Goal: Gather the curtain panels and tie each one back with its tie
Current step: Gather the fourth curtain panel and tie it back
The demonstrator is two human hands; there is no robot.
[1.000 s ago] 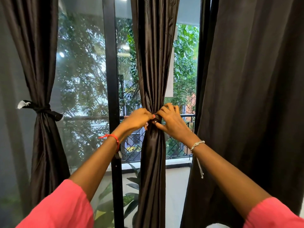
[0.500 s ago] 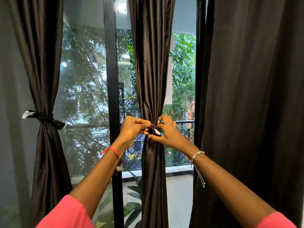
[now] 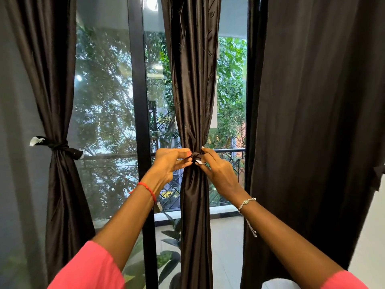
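My left hand [image 3: 166, 165] pinches the dark tie [image 3: 195, 157] between thumb and forefinger at the knot's 9 o'clock side, while the fingers of my right hand [image 3: 218, 172] pinch it at 3 o'clock, just above its white tag [image 3: 200, 162]. The tie cinches the gathered middle curtain panel [image 3: 193, 90], near the centre of view. At 9 o'clock a second panel [image 3: 60, 80] hangs bound by a second tie [image 3: 56, 145]; at 3 o'clock a third panel [image 3: 312, 122] hangs loose.

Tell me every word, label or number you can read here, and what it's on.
No readable text anywhere.
White tag on the left tie: no print can be made out.
White tag on the middle tie: too small to tell.
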